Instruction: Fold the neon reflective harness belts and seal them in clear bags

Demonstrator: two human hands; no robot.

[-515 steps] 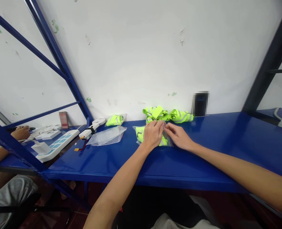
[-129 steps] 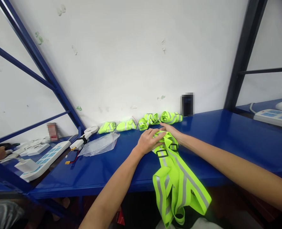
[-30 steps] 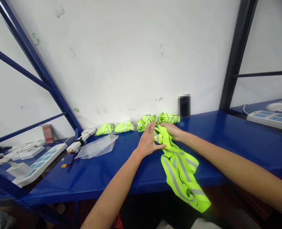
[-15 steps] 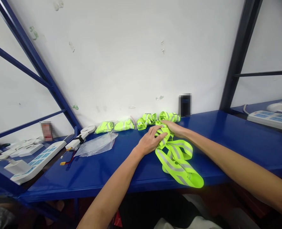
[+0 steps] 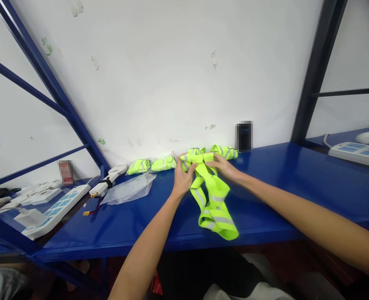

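A neon yellow reflective strap harness (image 5: 215, 191) with silver-grey stripes is raised between my two hands, its loose loops hanging toward the front edge of the table. My left hand (image 5: 183, 176) grips its upper left end, thumb in front. At the upper right end, my right hand (image 5: 224, 166) holds the band, with its fingertips partly hidden. Just behind my hands lie a partly covered rolled neon strap bundle (image 5: 197, 151) and, to its right, another rolled bundle (image 5: 224, 151).
Two neon bundles in clear bags (image 5: 163, 164) lie along the wall on the blue table (image 5: 275, 179). Clear plastic bags (image 5: 128, 189), a white handheld fan (image 5: 117, 170) and a wired battery pack (image 5: 99, 189) sit left. A power strip (image 5: 58, 210) stands further left. A dark box (image 5: 244, 136) leans by the wall.
Both hands have lifted the upper part of the strap harness off the table and spread it between them. The left hand moved left and up; the hanging loops swung left.
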